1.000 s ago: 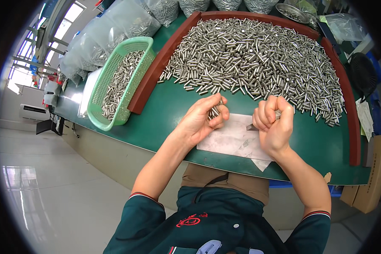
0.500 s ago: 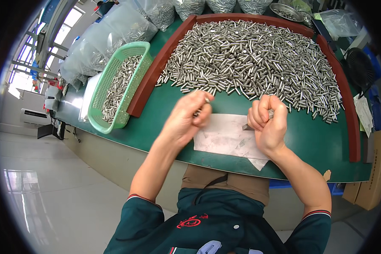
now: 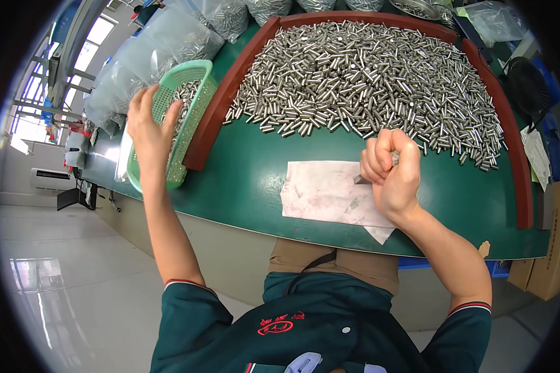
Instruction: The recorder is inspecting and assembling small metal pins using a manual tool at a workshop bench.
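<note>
My left hand is over the light green plastic basket, fingers spread and thumb apart, with nothing visible in it. Small shiny metal pins lie inside that basket, partly hidden behind the hand. My right hand is closed in a fist above the right part of a stained whitish cloth. From the fist's left side sticks the end of a flat grey metal piece; the rest is hidden by the fingers. Beyond the fist spreads a large heap of short metal pins.
Dark red rails frame the heap on the green table. Clear plastic bags full of pins stand along the left and back. A black fan and a cardboard box are on the right.
My left hand has swung left from beside the cloth to the green basket and opened from a closed grip. My right fist stays almost in place. The view has shifted slightly.
</note>
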